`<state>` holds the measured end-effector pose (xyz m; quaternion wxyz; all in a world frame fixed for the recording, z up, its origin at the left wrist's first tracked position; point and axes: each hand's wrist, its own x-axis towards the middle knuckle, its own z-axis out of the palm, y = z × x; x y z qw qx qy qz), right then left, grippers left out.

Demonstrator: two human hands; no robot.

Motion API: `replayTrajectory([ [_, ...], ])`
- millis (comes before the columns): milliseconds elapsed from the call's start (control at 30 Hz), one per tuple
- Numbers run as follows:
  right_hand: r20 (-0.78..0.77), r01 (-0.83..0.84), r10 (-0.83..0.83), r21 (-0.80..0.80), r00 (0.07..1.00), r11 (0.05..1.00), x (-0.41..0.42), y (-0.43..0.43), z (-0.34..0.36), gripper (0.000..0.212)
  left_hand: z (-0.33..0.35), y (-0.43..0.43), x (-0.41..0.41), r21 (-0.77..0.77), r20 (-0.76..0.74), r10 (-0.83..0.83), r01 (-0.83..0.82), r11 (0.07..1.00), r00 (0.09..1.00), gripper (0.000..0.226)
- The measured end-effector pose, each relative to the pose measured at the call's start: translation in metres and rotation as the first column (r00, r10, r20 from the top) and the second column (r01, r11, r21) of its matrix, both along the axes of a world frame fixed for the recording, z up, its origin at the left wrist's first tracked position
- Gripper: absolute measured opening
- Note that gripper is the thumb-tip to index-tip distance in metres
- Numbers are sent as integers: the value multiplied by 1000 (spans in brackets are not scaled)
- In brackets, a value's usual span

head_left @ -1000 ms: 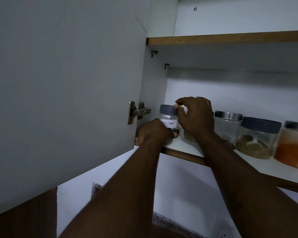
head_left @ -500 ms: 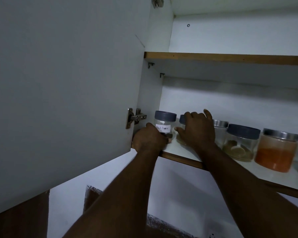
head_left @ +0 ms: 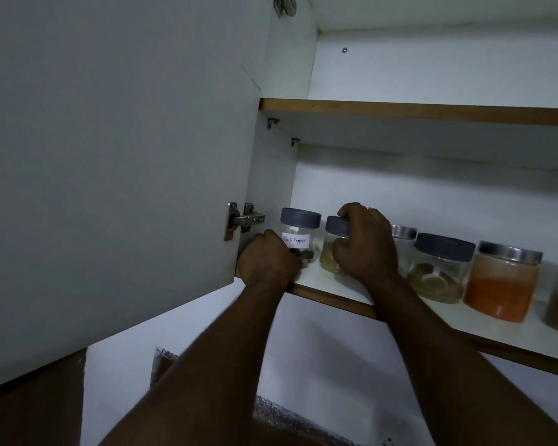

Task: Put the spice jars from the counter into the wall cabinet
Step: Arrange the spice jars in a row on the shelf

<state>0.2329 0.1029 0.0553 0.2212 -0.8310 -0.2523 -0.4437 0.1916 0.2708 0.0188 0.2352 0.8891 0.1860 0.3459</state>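
Head view: right hand point(head_left: 364, 243) half hides jar point(head_left: 328, 257).

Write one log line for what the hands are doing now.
left hand: holds black pepper jar | right hand: grips next jar | place: lower shelf

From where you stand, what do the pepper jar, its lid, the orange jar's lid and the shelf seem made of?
The pepper jar is see-through with a slight sheen: clear glass or hard plastic, I cannot tell which. Its grey lid looks matte, probably plastic. The orange jar's lid looks like brushed metal, silvery with bright glints. The shelf seems to be smooth white laminated board with a brown wood-look front edge.
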Motion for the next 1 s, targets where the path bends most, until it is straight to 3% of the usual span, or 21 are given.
replayTrajectory([
  [133, 49, 110, -105, -111, 993, 988, 6, 4, 0, 66, 5, 1, 8, -32, -74, -48, 46, 998, 996, 79],
  [233, 148, 218, -195, -164, 970, 962, 11, 8, -1, 63, 12, 2, 15, -57, -145, -94, 86, 995, 985, 91],
  [333, 153, 239, -215, -159, 965, 958, 12, 7, 0, 57, 13, -1, 19, -44, -161, -71, 65, 997, 984, 99],
  [467, 119, 108, -96, -103, 988, 989, 8, 3, 0, 41, 9, -2, 23, -10, -138, -32, 31, 999, 990, 90],
  [567, 54, 15, -14, -9, 998, 1000, 3, 0, -1, 43, 8, -3, 21, 10, -138, -10, 12, 1000, 990, 86],
  [667, 43, 24, -26, 53, 999, 998, 1, -2, 0, 50, 7, -3, 20, 6, -126, -14, 15, 1000, 992, 82],
  [833, 144, 153, -131, -149, 981, 977, 9, 1, -2, 54, 7, -4, 17, -14, -125, -26, 24, 1000, 992, 82],
  [1000, 159, 195, -171, -145, 972, 970, 11, 0, 1, 42, 6, -5, 17, -8, -114, -11, 10, 1000, 993, 79],
])
